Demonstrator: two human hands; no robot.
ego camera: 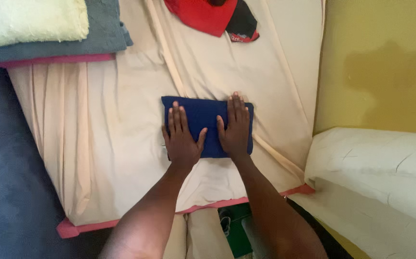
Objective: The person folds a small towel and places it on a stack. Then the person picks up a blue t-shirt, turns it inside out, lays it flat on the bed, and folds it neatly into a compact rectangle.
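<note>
Two flat, spread hands, left hand (183,135) and right hand (235,128), press the folded navy cloth (203,116). Uneven pressure could slide it over the wrinkled cream sheet (121,144), loosening the fold.

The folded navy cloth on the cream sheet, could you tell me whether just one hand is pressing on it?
No, both the left hand and the right hand lie flat, palms down, on the folded navy cloth.

Open cream bedsheet (121,158) lies at 9 o'clock and 12 o'clock of the folded navy-blue cloth (203,117). At 10 o'clock, a stack of folded towels (49,38) blocks passage. At 12 o'clock, well apart, lies a red garment (198,17). At 3 o'clock, a yellow wall (380,62) and white cushion (376,163) close off the side.
</note>
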